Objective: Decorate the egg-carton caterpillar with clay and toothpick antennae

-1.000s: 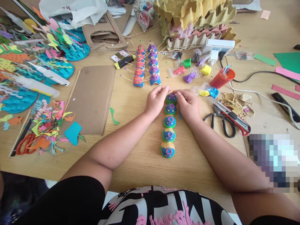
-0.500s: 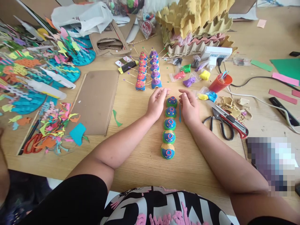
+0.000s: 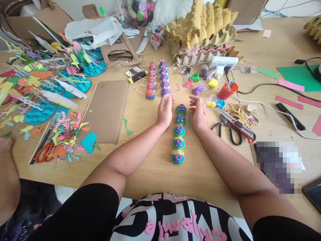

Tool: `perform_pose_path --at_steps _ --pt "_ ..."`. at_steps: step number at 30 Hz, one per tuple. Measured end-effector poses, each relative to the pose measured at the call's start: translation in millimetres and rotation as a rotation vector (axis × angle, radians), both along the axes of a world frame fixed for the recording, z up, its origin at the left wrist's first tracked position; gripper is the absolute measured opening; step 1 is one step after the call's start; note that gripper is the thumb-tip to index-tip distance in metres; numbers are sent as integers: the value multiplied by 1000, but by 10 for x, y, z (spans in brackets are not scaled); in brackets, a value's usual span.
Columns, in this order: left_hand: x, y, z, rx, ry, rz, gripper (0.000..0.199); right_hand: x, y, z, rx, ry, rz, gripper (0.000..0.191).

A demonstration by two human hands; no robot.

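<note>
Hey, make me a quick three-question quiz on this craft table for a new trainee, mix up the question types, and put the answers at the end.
1. How many blue-and-green domes stand in the single row between the person's forearms?
2. True or false: the left hand is beside the row without gripping a dome.
3. Which thing lies between the row and the right hand?
A) the orange-red cup
B) the thin blue stick
C) the black-handled scissors

Key: 1. Five. 2. True. 3. B.
</note>
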State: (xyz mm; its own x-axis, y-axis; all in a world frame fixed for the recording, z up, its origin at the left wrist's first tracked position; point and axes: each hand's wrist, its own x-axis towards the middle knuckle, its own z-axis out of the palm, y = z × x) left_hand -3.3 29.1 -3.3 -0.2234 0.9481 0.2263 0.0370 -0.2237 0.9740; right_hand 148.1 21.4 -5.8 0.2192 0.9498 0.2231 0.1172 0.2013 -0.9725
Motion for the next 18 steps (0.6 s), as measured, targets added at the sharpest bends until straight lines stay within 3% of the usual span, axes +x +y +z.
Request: perform_pose_path --at_steps 10,18 --pt "15 9 -6 98 39 12 71 23 68 -99 35 5 7 79" --pt "39 98 -74 105 28 -24 73 -3 104 -152 81 -33 7 79"
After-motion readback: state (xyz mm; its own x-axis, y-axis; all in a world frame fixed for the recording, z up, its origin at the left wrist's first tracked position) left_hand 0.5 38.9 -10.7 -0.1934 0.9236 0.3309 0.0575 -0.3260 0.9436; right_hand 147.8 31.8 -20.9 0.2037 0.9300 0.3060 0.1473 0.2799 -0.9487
